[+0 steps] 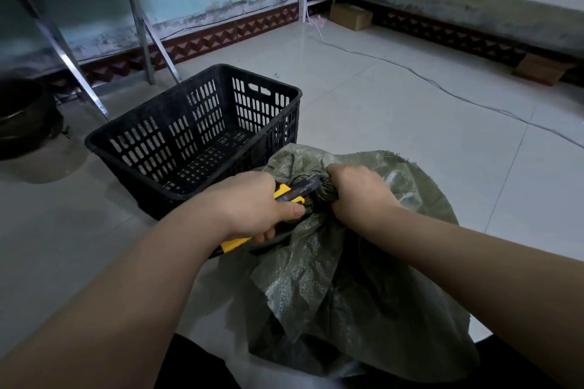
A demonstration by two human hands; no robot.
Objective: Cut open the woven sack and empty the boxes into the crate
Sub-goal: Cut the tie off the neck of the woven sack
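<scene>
Because the sack (347, 294) is bunched shut at its neck, I have it standing on the floor right in front of me, mouth up, where both hands can reach the gather. It leans against the near corner of the crate (225, 98), set that close, I judge, so the boxes can be tipped straight over once the cloth is cut. The crate holds nothing that I can see.

My right hand (357, 193) is fisted tight round the gathered neck, pulling it taut so the blade has something firm to bite. My left hand (249, 205) is wrapped round the knife (297, 191), thumb along its side. The blade is out and laid across the neck, just beside my right knuckles; that is the risk here.

By count: one sack, not yet open; one crate; one knife; two hands, both gripping. Of the boxes, none shows; they are hidden inside the sack.
</scene>
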